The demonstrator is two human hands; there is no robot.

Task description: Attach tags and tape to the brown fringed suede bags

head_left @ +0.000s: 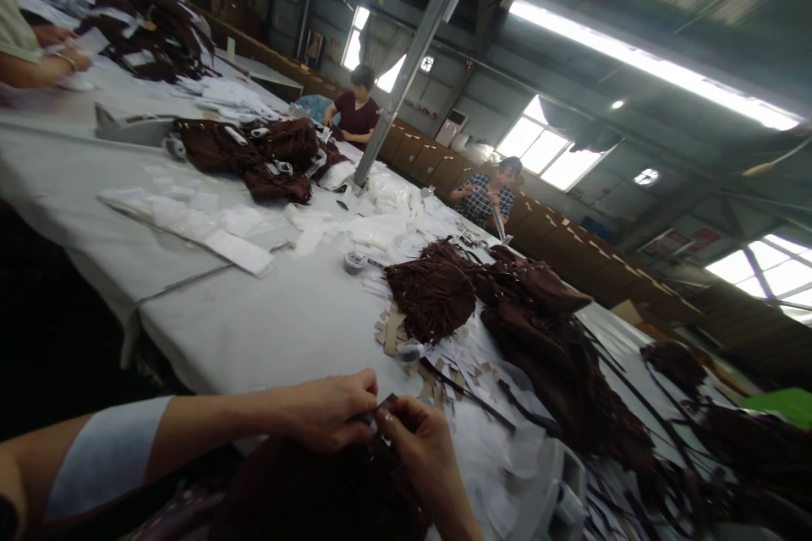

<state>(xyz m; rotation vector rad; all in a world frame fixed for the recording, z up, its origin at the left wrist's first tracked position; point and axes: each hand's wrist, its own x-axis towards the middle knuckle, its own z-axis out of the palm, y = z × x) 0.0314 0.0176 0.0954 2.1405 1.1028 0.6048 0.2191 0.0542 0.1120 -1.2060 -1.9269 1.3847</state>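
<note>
At the table's near edge my left hand (333, 412) and my right hand (424, 439) meet, both closed. Pinched between their fingertips is a small dark brown strap (386, 402), its end poking up. Below them a dark brown bag-like piece (317, 490) rests against my body, mostly in shadow, so its shape is hard to make out. Beyond my hands a brown fringed bag (435, 292) lies on the table beside tan and white scraps (393, 330). More brown bags (545, 338) are heaped to the right.
The long white table (254, 330) carries another pile of brown bags (254, 154), white paper strips (238, 249), a tape roll (355, 260) and crumpled white wrapping (397, 190). A metal post (415, 59) rises from it. Several co-workers stand around; cartons (431, 161) line the back.
</note>
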